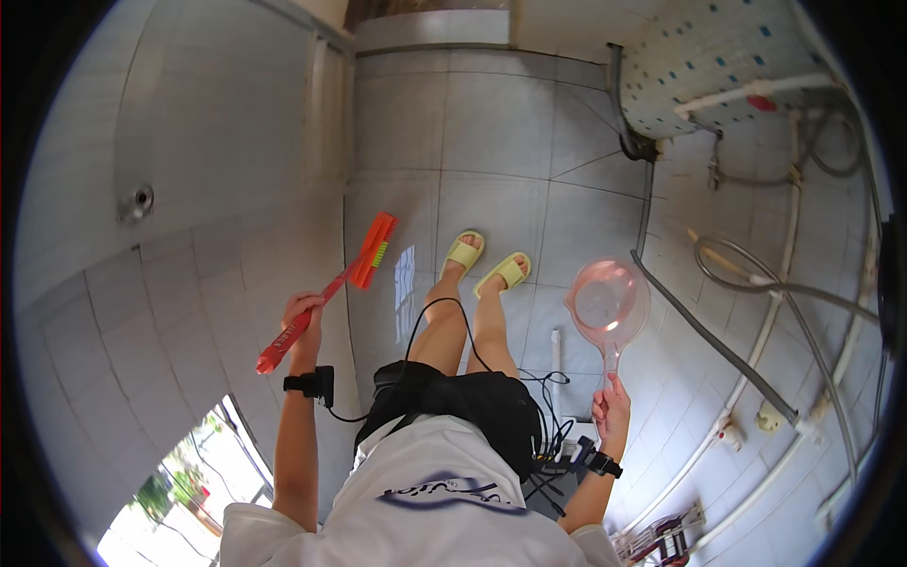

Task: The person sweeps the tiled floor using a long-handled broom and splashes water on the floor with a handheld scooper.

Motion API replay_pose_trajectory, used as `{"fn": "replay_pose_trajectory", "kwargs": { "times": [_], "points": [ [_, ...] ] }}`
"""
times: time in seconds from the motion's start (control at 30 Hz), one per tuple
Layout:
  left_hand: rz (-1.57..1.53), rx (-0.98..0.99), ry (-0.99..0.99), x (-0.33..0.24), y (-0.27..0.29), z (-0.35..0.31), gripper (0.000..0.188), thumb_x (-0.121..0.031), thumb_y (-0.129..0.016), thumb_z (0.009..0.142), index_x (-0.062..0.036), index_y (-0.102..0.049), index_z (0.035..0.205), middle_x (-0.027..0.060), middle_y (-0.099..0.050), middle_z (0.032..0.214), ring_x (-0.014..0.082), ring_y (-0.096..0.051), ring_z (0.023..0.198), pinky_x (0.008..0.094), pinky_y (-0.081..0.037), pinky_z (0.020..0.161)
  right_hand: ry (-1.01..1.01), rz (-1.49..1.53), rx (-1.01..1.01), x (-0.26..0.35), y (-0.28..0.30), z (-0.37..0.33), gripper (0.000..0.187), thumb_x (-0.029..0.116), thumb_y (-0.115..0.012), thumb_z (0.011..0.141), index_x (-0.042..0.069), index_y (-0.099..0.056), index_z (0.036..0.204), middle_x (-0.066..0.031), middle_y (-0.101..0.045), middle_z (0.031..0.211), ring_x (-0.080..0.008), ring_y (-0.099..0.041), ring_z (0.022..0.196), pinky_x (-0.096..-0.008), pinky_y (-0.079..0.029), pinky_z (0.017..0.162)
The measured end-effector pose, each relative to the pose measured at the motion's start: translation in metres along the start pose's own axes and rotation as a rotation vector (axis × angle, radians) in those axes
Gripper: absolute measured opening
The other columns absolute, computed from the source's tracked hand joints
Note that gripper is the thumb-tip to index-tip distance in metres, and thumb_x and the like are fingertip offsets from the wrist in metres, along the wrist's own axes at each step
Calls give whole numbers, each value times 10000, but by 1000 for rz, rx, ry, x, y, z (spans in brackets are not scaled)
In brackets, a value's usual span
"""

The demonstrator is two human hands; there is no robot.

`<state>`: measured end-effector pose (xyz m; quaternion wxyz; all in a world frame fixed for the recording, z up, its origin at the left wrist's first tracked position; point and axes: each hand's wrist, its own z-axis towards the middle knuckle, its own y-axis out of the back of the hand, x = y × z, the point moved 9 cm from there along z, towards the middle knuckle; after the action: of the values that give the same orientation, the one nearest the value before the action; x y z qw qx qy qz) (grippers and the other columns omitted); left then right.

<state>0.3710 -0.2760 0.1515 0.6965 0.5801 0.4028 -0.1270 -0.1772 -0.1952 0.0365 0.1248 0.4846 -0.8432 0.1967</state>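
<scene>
- Floor [496,123]: large pale grey tiles, dark joint lines; bright window-shaped reflection [404,291] at left.
- Left wall [170,312]: light tiles with dark joints; pale door [227,113] above in view, round metal knob [142,200].
- Lower left: bright opening [179,487], greenery visible through it; daylight strong there.
- Right wall [685,213]: whitish tiles, white pipes [791,227], looping grey hoses.
- Upper right: pale panel [718,57] speckled with small teal squares.
</scene>
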Motion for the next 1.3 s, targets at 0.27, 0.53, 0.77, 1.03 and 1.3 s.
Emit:
{"fn": "replay_pose_trajectory", "kwargs": {
  "times": [0.27,0.53,0.77,1.03,1.3],
  "points": [
    [25,-187,257,86,51,-106,100,76,-536,662,-11,-579,687,86,-553,783,189,-544,733,262,-438,674,29,-364,234,51,-115,62,322,67,-456,781,41,-415,1099,-40,-433,558,-58,-330,375,-147,-247,325],
    [47,-208,455,158,77,-239,123,84,-523,654,-17,-585,687,87,-556,752,194,-553,699,268,-444,657,67,-660,400,24,-218,102,366,66,-441,775,20,-412,1137,-33,-437,562,-48,-336,385,-144,-251,332],
    [115,-143,660,204,88,-333,87,43,-558,678,-36,-580,707,83,-547,733,191,-550,672,260,-441,613,-25,-822,486,-73,-272,133,339,65,-476,759,6,-429,1090,-23,-443,554,-48,-321,390,-169,-247,347],
    [148,-118,808,238,90,-416,95,44,-550,661,-45,-549,694,96,-545,729,223,-544,666,291,-441,611,-459,-970,642,-239,-267,145,306,37,-503,764,-17,-440,1059,-52,-487,578,-56,-358,385,-170,-241,346],
    [106,-115,914,245,81,-439,94,50,-547,674,-42,-562,687,90,-541,738,203,-530,680,277,-425,621,-904,-919,703,-424,-250,158,230,77,-519,784,0,-458,992,-48,-482,618,-52,-363,422,-168,-239,356]
  ]
}}
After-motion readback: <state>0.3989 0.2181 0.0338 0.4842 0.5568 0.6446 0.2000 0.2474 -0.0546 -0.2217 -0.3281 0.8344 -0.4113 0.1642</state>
